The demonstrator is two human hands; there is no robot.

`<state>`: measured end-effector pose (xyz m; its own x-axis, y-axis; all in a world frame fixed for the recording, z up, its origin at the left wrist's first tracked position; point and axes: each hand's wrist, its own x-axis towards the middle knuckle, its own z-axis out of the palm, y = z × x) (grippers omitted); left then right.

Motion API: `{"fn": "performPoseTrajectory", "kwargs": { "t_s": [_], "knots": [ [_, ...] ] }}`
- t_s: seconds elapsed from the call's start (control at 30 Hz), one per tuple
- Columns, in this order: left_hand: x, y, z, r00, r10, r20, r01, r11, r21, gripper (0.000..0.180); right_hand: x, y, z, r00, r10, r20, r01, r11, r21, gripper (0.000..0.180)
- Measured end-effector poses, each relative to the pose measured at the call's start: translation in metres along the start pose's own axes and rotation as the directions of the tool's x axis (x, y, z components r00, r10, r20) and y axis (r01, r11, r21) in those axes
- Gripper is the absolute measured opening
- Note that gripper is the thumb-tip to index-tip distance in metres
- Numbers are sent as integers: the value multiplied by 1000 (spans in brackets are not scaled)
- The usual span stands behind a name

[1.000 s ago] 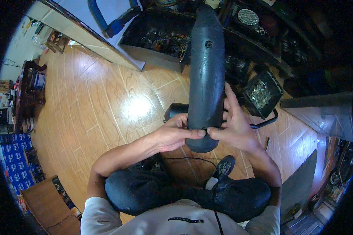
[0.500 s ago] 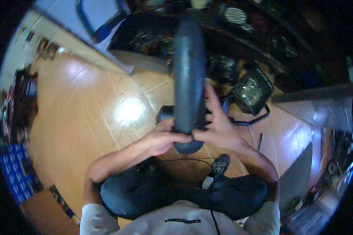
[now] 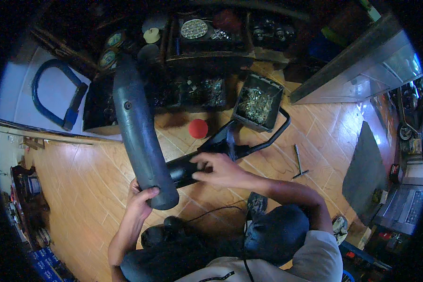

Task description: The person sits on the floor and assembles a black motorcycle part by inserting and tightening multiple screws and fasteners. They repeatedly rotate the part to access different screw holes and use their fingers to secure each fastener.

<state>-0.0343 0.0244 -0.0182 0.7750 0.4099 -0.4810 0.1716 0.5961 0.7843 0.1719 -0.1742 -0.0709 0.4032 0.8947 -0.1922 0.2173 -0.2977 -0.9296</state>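
Left hand (image 3: 138,202) is wrapped around the lower end of the long dark cover (image 3: 138,141), fingers curled shut on its rounded tip. The cover stands tilted up over the wood floor (image 3: 80,188), top end leaning toward the shelves at the far edge. One hand carries all of it, gripped at the very bottom, so it's top-heavy; a slip and the upper end likely swings into the parts trays (image 3: 192,91) or drops on the floor.

Right hand (image 3: 221,171) lies on the black cylindrical part (image 3: 188,170) just right of the cover, fingers spread and partly bent, resting on it more than clamping. That part looks joined to a black bracket (image 3: 249,141) running to the right. A loose grip could let it roll.

Red ball (image 3: 198,128) and bin of small metal parts (image 3: 257,103) sit close behind: easy to knock. T-handle tool (image 3: 299,162) lies on the floor to the right, well apart, a trip risk only.
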Motion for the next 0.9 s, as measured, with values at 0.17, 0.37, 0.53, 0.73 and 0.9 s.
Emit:
{"fn": "performPoseTrajectory", "kwargs": {
  "t_s": [0.17,0.37,0.53,0.73,0.9],
  "knots": [
    [1,0,7,998,-10,61,6,998,60,49,-18,17,-73,925,203,-322,-281,935,-217,25],
    [9,0,13,993,-114,-17,115,988,100,57,-96,-117,-147,691,-603,-400,-40,520,-853,28],
    [17,2,24,981,-168,-95,181,971,155,57,-130,-251,-141,869,3,-495,-436,477,-763,61],
    [16,4,27,991,-129,-21,131,979,159,49,-121,-203,-141,839,-478,-260,-43,418,-908,38],
    [15,4,22,989,-139,46,137,990,42,57,-73,-93,-181,743,-533,-404,-35,572,-820,20]
  ]
}}
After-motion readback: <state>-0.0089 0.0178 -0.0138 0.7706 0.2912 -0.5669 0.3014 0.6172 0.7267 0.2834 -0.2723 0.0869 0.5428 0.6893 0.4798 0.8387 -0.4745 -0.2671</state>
